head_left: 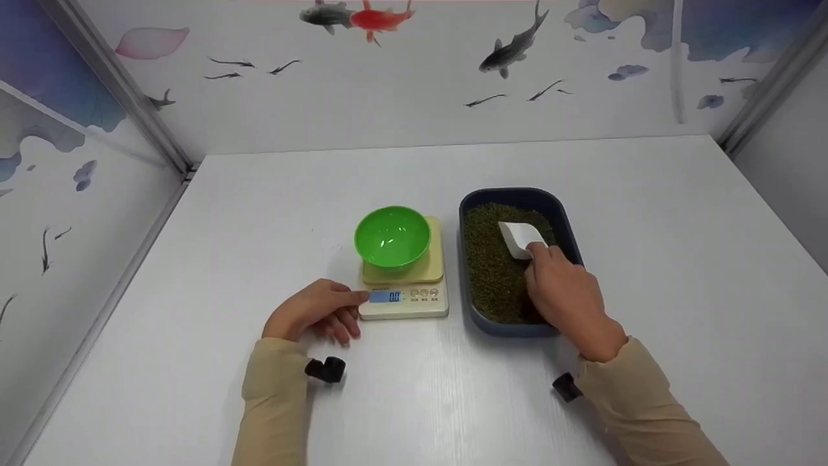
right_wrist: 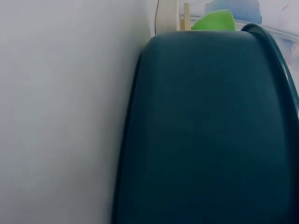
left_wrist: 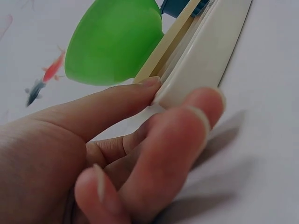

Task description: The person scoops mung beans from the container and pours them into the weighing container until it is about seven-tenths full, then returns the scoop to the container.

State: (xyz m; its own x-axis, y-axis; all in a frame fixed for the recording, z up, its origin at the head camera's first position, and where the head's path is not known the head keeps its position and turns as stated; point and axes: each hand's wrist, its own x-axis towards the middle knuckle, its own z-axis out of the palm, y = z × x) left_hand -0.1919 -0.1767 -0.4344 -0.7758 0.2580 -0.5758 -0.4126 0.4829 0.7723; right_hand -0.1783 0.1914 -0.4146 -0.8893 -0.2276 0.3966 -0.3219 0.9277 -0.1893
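My right hand (head_left: pixel 569 294) grips the handle of a white scoop (head_left: pixel 519 238) over a dark blue tub (head_left: pixel 514 329). Small brown-green pellets (head_left: pixel 488 272) fill much of that tub, and the scoop's blade is at their surface. In the right wrist view only the tub's outer wall (right_wrist: pixel 210 126) shows large; the hand is out of that frame. A green bowl (head_left: pixel 392 238) stands on the kitchen scale (head_left: pixel 404 311), whose display reads 0.0. The thumb of my left hand (head_left: pixel 315 308) touches the scale's left edge, its other fingers loosely bent below it.
The scale stands just left of the tub on a white table (head_left: pixel 272 213). Printed panels with fish rise at the back and left, and a plain panel (head_left: pixel 789 129) stands at the right. Small black pieces (head_left: pixel 326 369) sit at both wrists.
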